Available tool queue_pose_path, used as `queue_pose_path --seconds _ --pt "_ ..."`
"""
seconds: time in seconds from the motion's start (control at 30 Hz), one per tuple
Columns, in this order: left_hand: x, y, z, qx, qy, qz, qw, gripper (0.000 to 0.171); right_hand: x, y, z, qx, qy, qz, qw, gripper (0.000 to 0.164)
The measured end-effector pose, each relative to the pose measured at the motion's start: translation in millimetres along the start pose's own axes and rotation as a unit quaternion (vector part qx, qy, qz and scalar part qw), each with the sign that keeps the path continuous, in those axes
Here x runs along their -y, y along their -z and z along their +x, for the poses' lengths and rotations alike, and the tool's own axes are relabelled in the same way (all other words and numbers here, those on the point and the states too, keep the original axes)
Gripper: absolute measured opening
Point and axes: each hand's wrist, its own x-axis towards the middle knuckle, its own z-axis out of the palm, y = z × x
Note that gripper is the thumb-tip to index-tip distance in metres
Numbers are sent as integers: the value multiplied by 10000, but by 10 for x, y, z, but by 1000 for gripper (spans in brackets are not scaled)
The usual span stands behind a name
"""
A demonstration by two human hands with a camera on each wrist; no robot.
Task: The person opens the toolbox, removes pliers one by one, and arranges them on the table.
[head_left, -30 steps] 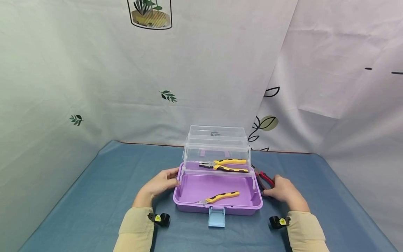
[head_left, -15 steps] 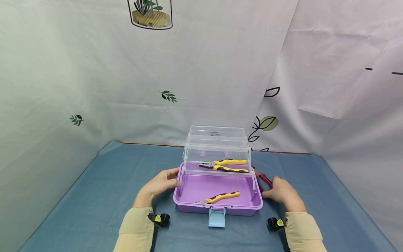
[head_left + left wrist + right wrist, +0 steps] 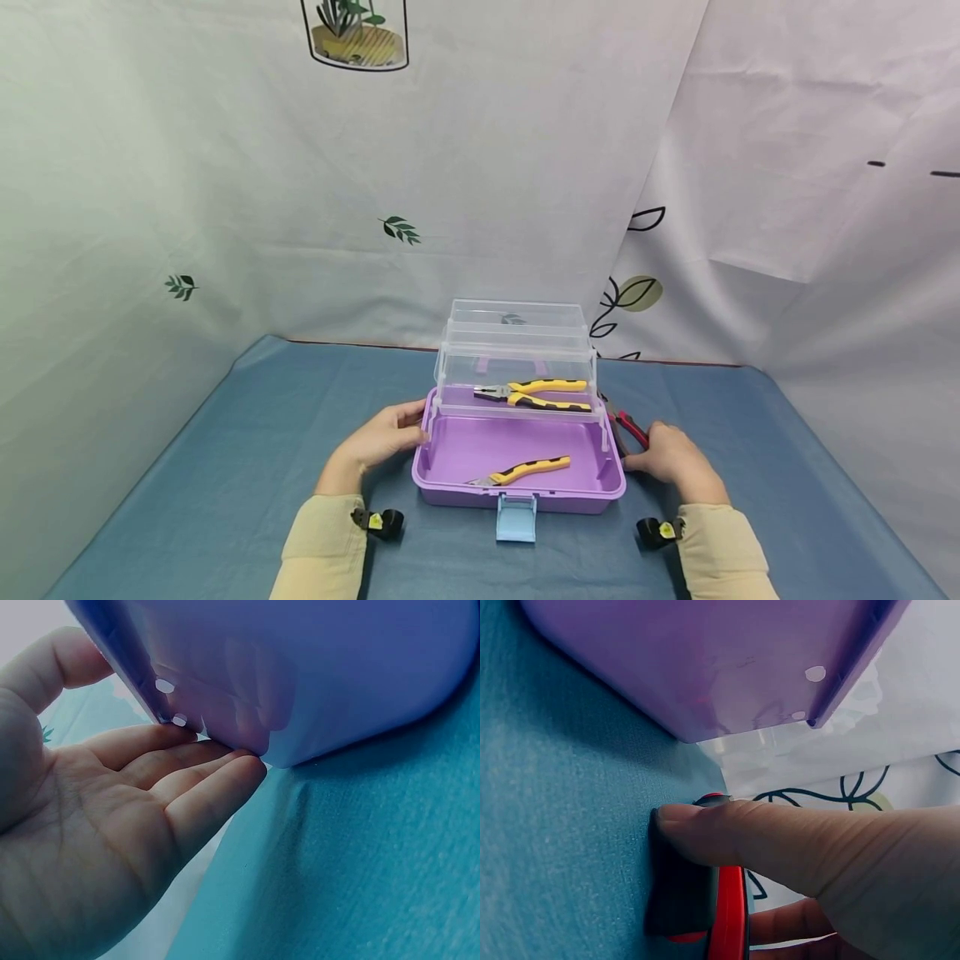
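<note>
An open purple toolbox (image 3: 555, 503) stands mid-table. My left hand (image 3: 380, 437) is at its left side, thumb over the rim and fingers against the outer wall (image 3: 337, 675). Beside the right end of the box, my right hand (image 3: 675, 458) pinches the handle of red-and-black pliers (image 3: 633, 428); the thumb presses on the black grip (image 3: 682, 892) in the right wrist view. Their jaws point away, partly behind the box corner. Yellow-and-black pliers (image 3: 536, 400) lie in the raised clear tray. Another yellow-handled tool (image 3: 528, 470) lies on the box floor, its far part hidden by the front rim.
A clear lid (image 3: 517, 312) stands raised at the back of the box. The light-blue latch (image 3: 516, 518) hangs down in front. Blue cloth (image 3: 300, 417) covers the table, and white printed curtains (image 3: 525, 167) close off the back and sides.
My right hand has shifted slightly left, towards the box, with its grip on the red-and-black pliers. The left hand and the toolbox have stayed in place.
</note>
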Motion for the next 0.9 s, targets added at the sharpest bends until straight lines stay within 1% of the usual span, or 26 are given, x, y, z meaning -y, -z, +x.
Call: queue_pose_path --seconds 0.33,0.6,0.9 --pt "12 5 0 46 -76 -35 10000 74 19 41 -8 183 -163 131 9996 60" --pt "36 0 3 106 -129 -127 9998 73 40 55 -13 70 -42 75 9999 74" --pt "40 6 5 171 -160 -183 9996 73 57 53 -16 -70 134 90 9998 75"
